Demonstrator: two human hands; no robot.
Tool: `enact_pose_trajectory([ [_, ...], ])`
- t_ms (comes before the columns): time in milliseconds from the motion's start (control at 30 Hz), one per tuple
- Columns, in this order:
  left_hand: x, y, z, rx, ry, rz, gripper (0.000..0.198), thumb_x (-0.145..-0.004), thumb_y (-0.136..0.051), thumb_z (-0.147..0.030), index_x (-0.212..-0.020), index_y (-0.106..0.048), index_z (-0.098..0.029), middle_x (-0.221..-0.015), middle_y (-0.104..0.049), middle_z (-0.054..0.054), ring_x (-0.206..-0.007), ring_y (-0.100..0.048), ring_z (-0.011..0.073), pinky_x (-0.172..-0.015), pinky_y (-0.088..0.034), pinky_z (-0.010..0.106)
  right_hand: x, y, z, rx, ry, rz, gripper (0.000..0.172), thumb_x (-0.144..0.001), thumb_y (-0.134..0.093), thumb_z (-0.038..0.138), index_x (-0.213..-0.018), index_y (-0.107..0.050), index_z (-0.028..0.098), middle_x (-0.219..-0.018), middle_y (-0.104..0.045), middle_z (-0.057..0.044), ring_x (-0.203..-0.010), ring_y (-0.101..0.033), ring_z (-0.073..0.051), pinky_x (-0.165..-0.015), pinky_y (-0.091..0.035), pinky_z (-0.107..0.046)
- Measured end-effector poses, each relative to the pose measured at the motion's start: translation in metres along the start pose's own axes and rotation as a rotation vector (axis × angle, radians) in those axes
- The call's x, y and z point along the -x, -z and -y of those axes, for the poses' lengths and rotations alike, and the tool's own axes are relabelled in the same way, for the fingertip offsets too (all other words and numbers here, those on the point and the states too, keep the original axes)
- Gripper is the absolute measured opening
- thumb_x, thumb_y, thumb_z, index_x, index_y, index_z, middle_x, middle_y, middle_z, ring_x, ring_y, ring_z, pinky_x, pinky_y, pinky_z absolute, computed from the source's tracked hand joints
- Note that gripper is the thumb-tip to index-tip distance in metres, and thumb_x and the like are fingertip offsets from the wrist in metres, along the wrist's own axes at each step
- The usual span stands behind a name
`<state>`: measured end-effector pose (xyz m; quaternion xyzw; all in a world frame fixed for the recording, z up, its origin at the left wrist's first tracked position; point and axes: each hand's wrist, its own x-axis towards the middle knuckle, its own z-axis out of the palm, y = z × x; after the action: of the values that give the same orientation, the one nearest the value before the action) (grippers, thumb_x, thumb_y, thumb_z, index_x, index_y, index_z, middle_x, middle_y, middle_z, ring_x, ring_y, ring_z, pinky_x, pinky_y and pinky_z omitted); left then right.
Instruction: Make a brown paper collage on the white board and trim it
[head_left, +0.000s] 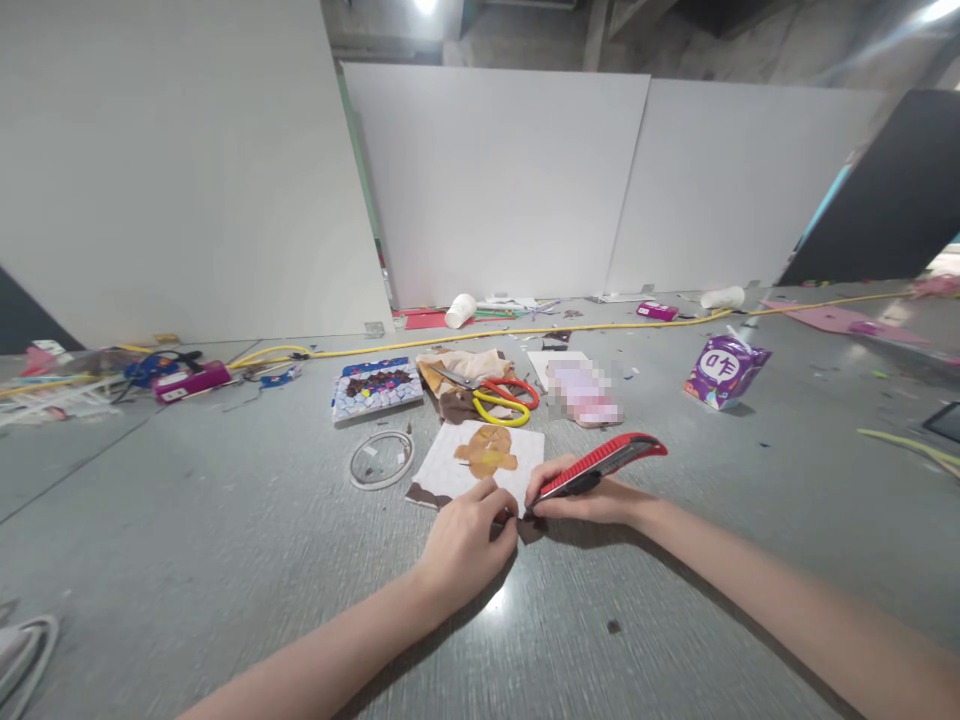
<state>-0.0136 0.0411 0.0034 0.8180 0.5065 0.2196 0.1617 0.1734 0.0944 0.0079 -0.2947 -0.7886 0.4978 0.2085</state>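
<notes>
My right hand (581, 497) is closed around a red and black utility knife (604, 463), its tip pointing down at a dark brown scrap (532, 532). Close beside it, my left hand (472, 535) has its fingers curled down at the lower edge of a white sheet (439, 460). Whatever those fingers pinch is hidden under them. The sheet carries a tan and yellow cut-out shape (487, 452) and a dark brown wavy strip (426, 497) along its bottom left.
Scissors (499, 400) with red and yellow handles lie on brown cloth beyond the sheet. Nearby are a patterned tray (379, 390) of dark bits, a coiled white cable (381, 460) and a blurred-out pink item (585, 392). A purple packet (725, 370) stands right; a yellow cable (465, 338) crosses behind.
</notes>
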Motion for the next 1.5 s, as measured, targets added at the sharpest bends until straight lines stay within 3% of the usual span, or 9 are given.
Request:
enact_pose_trajectory([
  [200, -0.001, -0.001, 0.000, -0.004, -0.008, -0.005, 0.013, -0.075, -0.045, -0.013, -0.075, -0.056, -0.018, -0.075, -0.054, 0.000, -0.066, -0.052, 0.0126, -0.059, -0.037, 0.021, -0.002, -0.001, 0.001, -0.018, 0.041, 0.030, 0.009, -0.073, -0.057, 0.020, -0.079, -0.063, 0.015, -0.071, -0.062, -0.001, -0.064, -0.056, -0.011, -0.058, -0.044, -0.021],
  [367, 0.000, -0.001, 0.001, -0.021, -0.023, -0.019, 0.014, -0.076, -0.044, -0.013, -0.079, -0.057, -0.018, -0.077, -0.054, 0.000, -0.066, -0.052, 0.0125, -0.059, -0.038, 0.021, -0.001, 0.001, 0.000, -0.039, -0.010, -0.081, 0.008, -0.070, -0.060, 0.019, -0.077, -0.063, 0.016, -0.070, -0.059, 0.000, -0.064, -0.053, -0.010, -0.059, -0.040, -0.021],
  [533, 0.004, 0.001, 0.000, -0.099, -0.181, 0.050, 0.024, -0.078, -0.042, -0.013, -0.090, -0.061, -0.022, -0.082, -0.052, 0.002, -0.065, -0.052, 0.0119, -0.058, -0.039, 0.021, -0.001, 0.002, -0.010, -0.128, 0.030, -0.158, 0.010, -0.071, -0.060, 0.022, -0.081, -0.061, 0.019, -0.076, -0.058, 0.000, -0.070, -0.052, -0.012, -0.064, -0.038, -0.023],
  [733, 0.004, 0.001, -0.001, -0.110, -0.201, 0.069, 0.027, -0.078, -0.041, -0.013, -0.093, -0.062, -0.021, -0.082, -0.054, 0.003, -0.065, -0.053, 0.0122, -0.059, -0.041, 0.022, 0.002, -0.002, -0.013, -0.213, 0.018, -0.185, 0.017, -0.079, -0.051, 0.032, -0.084, -0.059, 0.018, -0.052, -0.045, 0.005, -0.048, -0.041, -0.008, -0.047, -0.030, -0.021],
  [900, 0.004, 0.000, -0.001, -0.083, -0.158, 0.061, 0.026, -0.079, -0.040, -0.015, -0.093, -0.061, -0.020, -0.082, -0.055, 0.003, -0.068, -0.055, 0.0133, -0.060, -0.042, 0.022, 0.009, -0.002, -0.002, -0.069, -0.009, -0.103, 0.014, -0.076, -0.053, 0.024, -0.088, -0.055, 0.017, -0.056, -0.050, 0.004, -0.051, -0.045, -0.008, -0.048, -0.033, -0.019],
  [1133, 0.004, -0.001, 0.000, -0.091, -0.151, 0.054, 0.025, -0.078, -0.041, -0.015, -0.093, -0.060, -0.021, -0.082, -0.055, 0.002, -0.068, -0.055, 0.0130, -0.060, -0.042, 0.022, 0.008, -0.002, -0.002, 0.169, 0.126, -0.093, 0.012, -0.068, -0.050, 0.010, -0.076, -0.057, 0.016, -0.067, -0.057, 0.000, -0.061, -0.050, -0.010, -0.057, -0.040, -0.021],
  [1500, 0.003, -0.001, 0.000, -0.062, -0.133, 0.058, 0.024, -0.076, -0.041, -0.014, -0.089, -0.060, -0.021, -0.082, -0.056, 0.002, -0.068, -0.055, 0.0133, -0.060, -0.040, 0.022, 0.006, -0.003, -0.002, 0.257, 0.180, -0.081, 0.010, -0.067, -0.051, 0.013, -0.074, -0.057, 0.017, -0.061, -0.058, 0.002, -0.056, -0.051, -0.010, -0.057, -0.041, -0.021],
])
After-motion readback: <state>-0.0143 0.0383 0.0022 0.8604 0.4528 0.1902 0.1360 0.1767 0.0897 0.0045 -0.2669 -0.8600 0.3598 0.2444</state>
